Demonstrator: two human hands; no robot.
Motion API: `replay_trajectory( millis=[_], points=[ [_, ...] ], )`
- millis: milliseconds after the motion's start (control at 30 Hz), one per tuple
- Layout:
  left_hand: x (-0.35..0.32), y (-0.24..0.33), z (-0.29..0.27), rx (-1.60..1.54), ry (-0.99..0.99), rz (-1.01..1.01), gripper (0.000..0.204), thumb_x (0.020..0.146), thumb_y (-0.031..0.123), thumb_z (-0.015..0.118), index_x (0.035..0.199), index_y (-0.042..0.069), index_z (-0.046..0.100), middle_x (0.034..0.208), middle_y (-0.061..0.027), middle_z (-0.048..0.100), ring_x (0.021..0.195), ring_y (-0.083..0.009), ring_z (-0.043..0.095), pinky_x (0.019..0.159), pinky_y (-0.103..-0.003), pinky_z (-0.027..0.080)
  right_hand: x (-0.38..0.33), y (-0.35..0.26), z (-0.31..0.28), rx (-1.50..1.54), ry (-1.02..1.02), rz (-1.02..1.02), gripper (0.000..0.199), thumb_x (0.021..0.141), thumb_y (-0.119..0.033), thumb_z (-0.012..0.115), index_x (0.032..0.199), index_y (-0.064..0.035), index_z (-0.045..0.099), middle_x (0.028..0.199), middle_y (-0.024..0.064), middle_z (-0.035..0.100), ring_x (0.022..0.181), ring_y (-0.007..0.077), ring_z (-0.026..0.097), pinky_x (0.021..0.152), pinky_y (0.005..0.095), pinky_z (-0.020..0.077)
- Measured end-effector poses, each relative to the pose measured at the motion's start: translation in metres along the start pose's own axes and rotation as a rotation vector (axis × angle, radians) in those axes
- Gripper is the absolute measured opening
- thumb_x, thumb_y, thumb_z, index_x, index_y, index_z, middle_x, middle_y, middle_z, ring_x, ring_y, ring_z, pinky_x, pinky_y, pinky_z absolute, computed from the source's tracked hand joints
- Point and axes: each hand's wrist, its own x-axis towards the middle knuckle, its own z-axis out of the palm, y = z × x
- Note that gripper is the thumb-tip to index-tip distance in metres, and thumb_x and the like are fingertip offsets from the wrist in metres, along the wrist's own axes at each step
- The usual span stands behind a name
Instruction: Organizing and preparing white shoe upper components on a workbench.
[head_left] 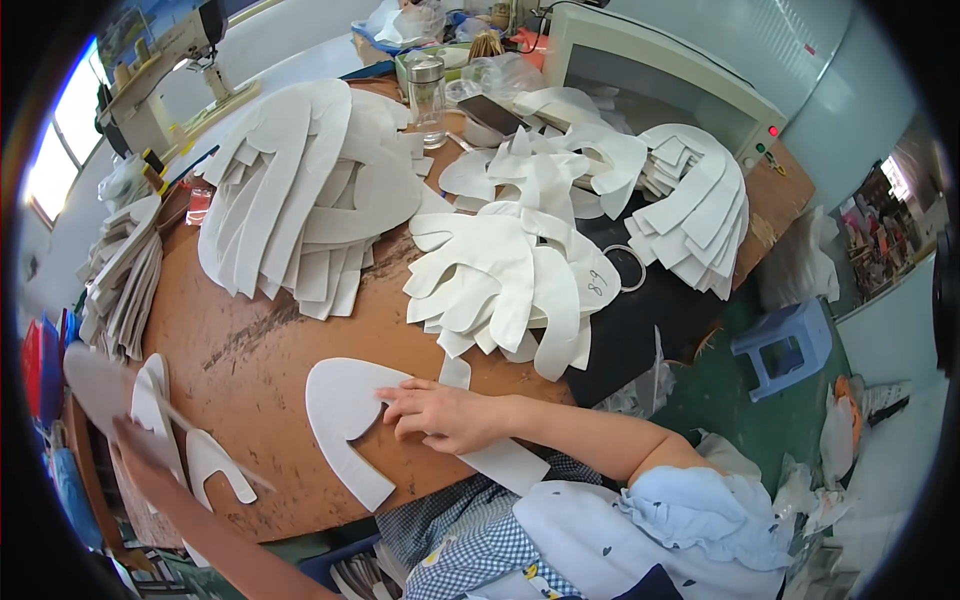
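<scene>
Brown, worn table [260, 400] carries big fanned stacks of white cut pieces [300, 190], which I note beyond a single white U-shaped piece [345, 420] lying flat near the front edge. My right hand [445, 415] rests on that piece, fingers curled and together. My left hand [140, 450] is blurred; I cannot tell its grip.

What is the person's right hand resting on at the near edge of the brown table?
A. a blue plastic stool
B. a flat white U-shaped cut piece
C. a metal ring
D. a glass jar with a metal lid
B: the right hand lies with its fingers on the flat white U-shaped cut piece on the brown table; the glass jar stands far back.
</scene>
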Motion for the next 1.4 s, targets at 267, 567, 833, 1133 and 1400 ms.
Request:
replay_trajectory(
  millis=[267,567,833,1133,1400],
  points=[
    [0.107,-0.141,0.010,0.305,-0.307,-0.309,0.030,0.087,0.026,0.075,0.093,0.001,0.062,0.078,-0.0032,0.062,0.064,-0.0170,0.061,0.058,-0.031,0.053,0.011,-0.036,-0.022,0.154,0.139,0.093,0.018,0.084,-0.009,0.066,0.100,-0.0040,0.064,0.121,0.0142,0.062,0.136,0.0304,0.044,0.113,0.0443,0.0343],
    [-0.197,-0.007,0.126,0.502,-0.659,0.389,0.037,0.085,0.001,0.064,0.120,-0.003,0.056,0.128,-0.0207,0.053,0.125,-0.0370,0.049,0.106,-0.043,0.039,-0.078,0.035,-0.194,-0.536,1.070,0.827,0.015,0.092,-0.013,0.063,0.103,-0.0025,0.067,0.094,0.0127,0.072,0.086,0.0254,0.070,0.072,0.0342,0.0544],
    [-0.276,0.018,0.115,0.560,-0.828,0.470,0.033,0.084,-0.003,0.064,0.115,0.002,0.059,0.134,-0.0167,0.049,0.132,-0.0376,0.043,0.108,-0.047,0.038,-0.096,0.120,-0.244,-0.614,0.732,1.290,0.031,0.077,-0.034,0.077,0.077,-0.0038,0.069,0.084,0.0128,0.072,0.083,0.0306,0.069,0.074,0.0412,0.0537],
    [-0.287,0.022,0.088,0.568,-0.739,0.255,0.027,0.086,-0.003,0.062,0.113,0.002,0.061,0.130,-0.0147,0.055,0.123,-0.0324,0.053,0.102,-0.040,0.044,-0.089,0.108,-0.236,-0.664,0.942,0.932,0.023,0.074,-0.019,0.077,0.072,-0.0017,0.063,0.066,0.0081,0.065,0.062,0.0233,0.063,0.062,0.0359,0.0502],
    [-0.296,0.017,0.080,0.615,-0.733,0.325,0.026,0.087,-0.003,0.062,0.112,0.001,0.061,0.129,-0.0147,0.055,0.124,-0.0334,0.051,0.102,-0.041,0.044,-0.064,0.082,-0.235,-0.839,0.921,0.680,0.016,0.079,-0.006,0.074,0.077,-0.0007,0.058,0.078,0.0079,0.065,0.064,0.0200,0.061,0.059,0.0318,0.0493]
  ],
)
